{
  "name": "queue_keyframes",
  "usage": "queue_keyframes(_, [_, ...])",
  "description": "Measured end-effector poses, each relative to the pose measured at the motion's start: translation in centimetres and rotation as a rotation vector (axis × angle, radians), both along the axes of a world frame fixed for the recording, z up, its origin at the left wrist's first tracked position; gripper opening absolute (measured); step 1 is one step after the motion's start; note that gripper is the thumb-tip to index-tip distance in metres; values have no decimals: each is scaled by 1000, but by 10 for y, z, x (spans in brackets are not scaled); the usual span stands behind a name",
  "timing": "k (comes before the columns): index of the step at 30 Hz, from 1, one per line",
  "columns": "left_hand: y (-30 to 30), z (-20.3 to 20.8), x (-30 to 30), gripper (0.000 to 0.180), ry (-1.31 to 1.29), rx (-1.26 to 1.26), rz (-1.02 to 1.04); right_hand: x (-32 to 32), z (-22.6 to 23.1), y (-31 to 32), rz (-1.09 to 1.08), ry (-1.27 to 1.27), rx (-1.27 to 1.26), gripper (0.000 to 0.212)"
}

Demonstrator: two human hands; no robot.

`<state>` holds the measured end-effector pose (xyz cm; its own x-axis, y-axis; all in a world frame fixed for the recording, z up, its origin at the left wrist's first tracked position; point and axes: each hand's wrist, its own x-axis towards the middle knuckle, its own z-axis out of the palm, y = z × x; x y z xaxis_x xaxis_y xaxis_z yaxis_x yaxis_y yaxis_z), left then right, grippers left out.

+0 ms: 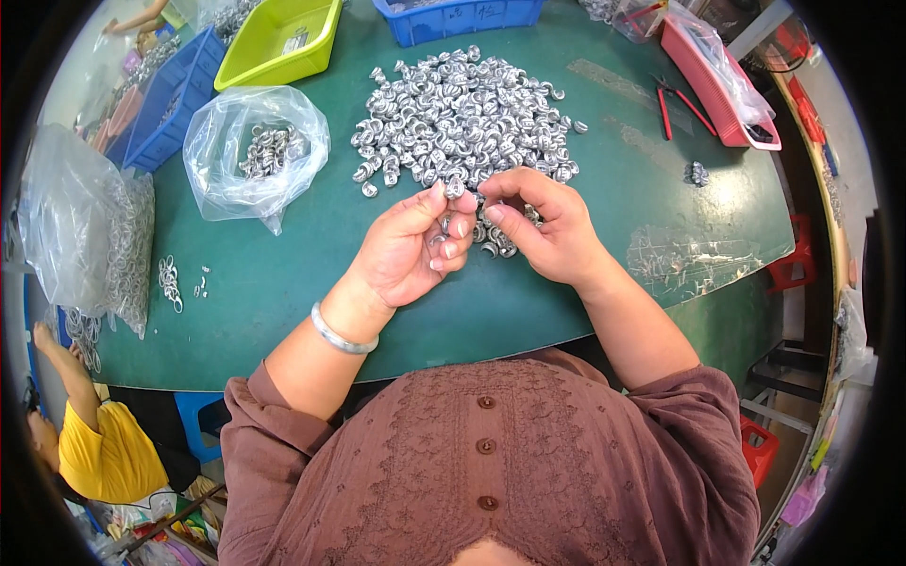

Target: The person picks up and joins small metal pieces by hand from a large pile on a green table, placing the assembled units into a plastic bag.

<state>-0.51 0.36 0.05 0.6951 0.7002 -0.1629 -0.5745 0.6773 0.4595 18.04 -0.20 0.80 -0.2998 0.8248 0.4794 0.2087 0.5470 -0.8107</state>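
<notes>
My left hand (pixel 401 241) is closed, pinching a small curved silver metal piece (pixel 454 188) between thumb and forefinger. More shiny bits show by its lower fingers. Close beside it, my right hand (pixel 547 226) has its thumb and forefinger curled in toward that piece; what lies at their tips is too small to make out. Just beyond both hands spreads a big pile of similar silver pieces (pixel 462 113). A smaller cluster of them (pixel 500 243) lies partly hidden under my right hand.
On the green table (pixel 264 321), an open plastic bag (pixel 212 156) of metal pieces and a full bag (pixel 94 226) stand left. Green (pixel 307 47) and blue (pixel 453 21) trays sit behind. Red-handled pliers (pixel 679 106) lie by a pink basket (pixel 722 85). A person in yellow (pixel 109 453) is lower left.
</notes>
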Motion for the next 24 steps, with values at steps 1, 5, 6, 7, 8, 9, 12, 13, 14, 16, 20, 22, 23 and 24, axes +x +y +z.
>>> queue_keyframes(1, [0, 0, 0, 28, 0, -1, 0, 0, 0, 0, 0, 0, -1, 17])
queue_keyframes(5, [-1, 0, 2, 25, 43, 15, 15, 1, -1, 0, 6, -14, 5, 17])
queue_keyframes(6, [-1, 0, 1, 25, 41, 17, 13, 1, -1, 0, 9, -11, 5, 17])
queue_keyframes(7, [-1, 0, 1, 25, 42, 17, 12, 1, 0, 0, 8, -11, 5, 17])
queue_keyframes(8, [-1, -1, 2, 25, 48, 27, 11, 0, 0, 0, 10, -7, 1, 17])
queue_keyframes(9, [-1, -1, 1, 24, 55, 37, 10, 0, 0, 0, 11, -4, -2, 17])
queue_keyframes(12, [-1, -2, 2, 23, 137, 148, 37, 0, 1, 0, 16, -4, 3, 16])
queue_keyframes(13, [-1, -2, 2, 23, 137, 148, 37, 0, 1, 0, 16, -4, 3, 16])
queue_keyframes(14, [-1, -2, 3, 21, 163, 177, 45, 0, 1, 0, 18, 0, 8, 16])
queue_keyframes(16, [0, -3, 3, 20, 190, 207, 53, 0, 1, 0, 20, 4, 15, 16])
queue_keyframes(20, [1, -3, 3, 19, 264, 320, 81, 1, 2, 0, 12, 7, 5, 16])
queue_keyframes(22, [1, -3, 3, 19, 281, 338, 83, 2, 2, 0, 11, 14, -3, 16])
queue_keyframes(23, [1, -2, 3, 19, 286, 348, 86, 2, 1, 0, 0, 14, -9, 16])
queue_keyframes(24, [2, -2, 3, 18, 291, 358, 89, 2, 0, 1, -9, 14, -15, 16])
